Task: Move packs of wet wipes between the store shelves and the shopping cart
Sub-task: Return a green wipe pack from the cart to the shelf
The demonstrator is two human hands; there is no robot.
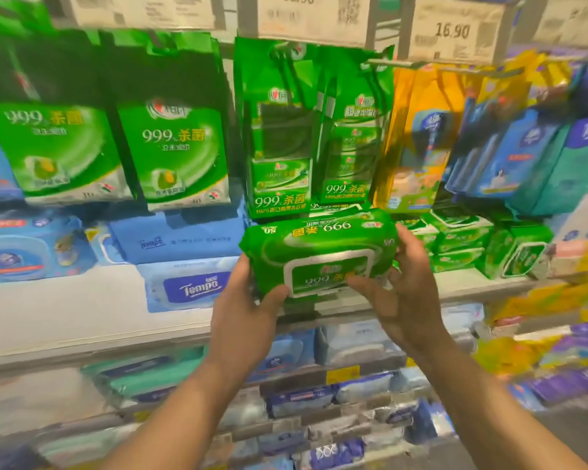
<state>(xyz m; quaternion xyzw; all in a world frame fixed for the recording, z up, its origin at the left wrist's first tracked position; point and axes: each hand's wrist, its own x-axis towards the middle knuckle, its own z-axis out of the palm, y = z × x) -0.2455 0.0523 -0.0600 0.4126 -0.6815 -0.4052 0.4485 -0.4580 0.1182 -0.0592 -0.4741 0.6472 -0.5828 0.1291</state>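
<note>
Green wipes pack held before the white shelf (82, 317).
Glossy, soft, pillow-shaped green wipes pack (319, 252), upside down, hard flip lid facing out; left hand (241, 310) gripping at 8 o'clock, right hand (398, 293) clasping at 4 o'clock, thumbs in front.

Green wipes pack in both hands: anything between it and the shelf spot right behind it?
The left hand and right hand grip the green wipes pack. Nothing visible blocks it from the shelf; hanging green bags sit just above.
</note>
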